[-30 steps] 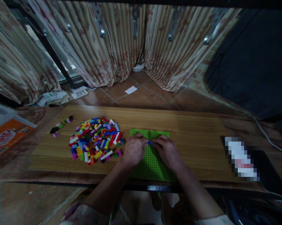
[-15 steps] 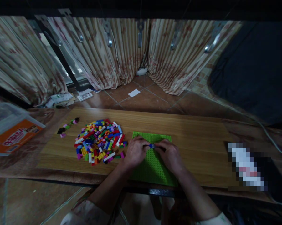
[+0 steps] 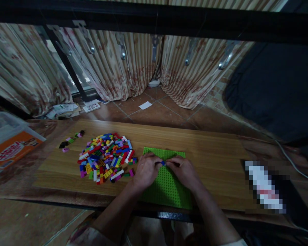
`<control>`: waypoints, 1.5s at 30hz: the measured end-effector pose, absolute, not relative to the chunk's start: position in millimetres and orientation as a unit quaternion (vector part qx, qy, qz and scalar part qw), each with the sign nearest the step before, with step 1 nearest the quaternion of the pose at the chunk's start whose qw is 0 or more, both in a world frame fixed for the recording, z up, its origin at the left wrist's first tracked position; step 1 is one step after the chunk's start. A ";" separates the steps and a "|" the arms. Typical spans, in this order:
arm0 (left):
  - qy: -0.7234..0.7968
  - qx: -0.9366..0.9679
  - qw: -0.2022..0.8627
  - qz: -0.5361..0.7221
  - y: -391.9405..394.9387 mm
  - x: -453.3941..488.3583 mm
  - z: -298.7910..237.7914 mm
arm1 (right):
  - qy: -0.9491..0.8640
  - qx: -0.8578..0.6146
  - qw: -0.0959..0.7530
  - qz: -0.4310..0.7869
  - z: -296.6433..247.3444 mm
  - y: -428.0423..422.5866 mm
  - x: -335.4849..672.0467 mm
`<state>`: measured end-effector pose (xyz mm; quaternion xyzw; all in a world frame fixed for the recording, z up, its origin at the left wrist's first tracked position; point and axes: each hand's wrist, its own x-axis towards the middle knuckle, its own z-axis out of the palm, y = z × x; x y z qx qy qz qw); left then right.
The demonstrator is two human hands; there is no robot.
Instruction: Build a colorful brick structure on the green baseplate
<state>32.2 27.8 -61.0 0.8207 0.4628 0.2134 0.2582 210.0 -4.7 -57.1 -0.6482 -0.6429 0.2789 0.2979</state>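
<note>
Baseplate (image 3: 170,193), green, flat on the worktop (image 3: 217,167). Progress, judged from how things lie: early. No brick seen seated on the exposed studs; the part under the hands is hidden, so not certain. One blue piece (image 3: 163,163) is in handling. The bulk of the bricks lie loose in a mixed-colour heap (image 3: 105,159), unsorted, on the worktop beside the baseplate's left edge. A few small bricks (image 3: 71,140), pink, green and black, lie in a loose line beyond the heap, near the tub (image 3: 12,148).

Position of piece: above the far half of the baseplate, between the two sets of fingertips. Left hand (image 3: 145,171): fingers drawn narrow, pinching the piece from its left. Right hand (image 3: 184,171): fingers likewise narrow, pinching at its right end. Piece mostly covered; only a blue patch shows in the gap. Cannot tell whether it is one brick or two joined, nor whether it touches the studs or is held just clear.
</note>
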 end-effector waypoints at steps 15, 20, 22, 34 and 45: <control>0.471 0.813 0.275 0.204 26.0 33.1 -57.1 | -0.585 -0.697 0.291 0.297 -58.3 -1.7 196.1; 0.478 0.799 0.306 0.200 20.8 19.8 -43.5 | -0.577 -0.680 0.338 0.301 -62.9 -8.3 205.5; 0.477 0.788 0.337 0.194 19.9 10.9 -38.2 | -0.574 -0.683 0.344 0.294 -62.4 -11.7 210.3; 0.481 0.795 0.338 0.149 18.5 -0.3 -28.2 | -0.675 -0.639 0.284 0.236 -63.6 -14.0 201.8; 0.482 0.797 0.330 0.153 19.5 5.5 -34.6 | -0.687 -0.624 0.284 0.240 -62.8 -11.6 208.2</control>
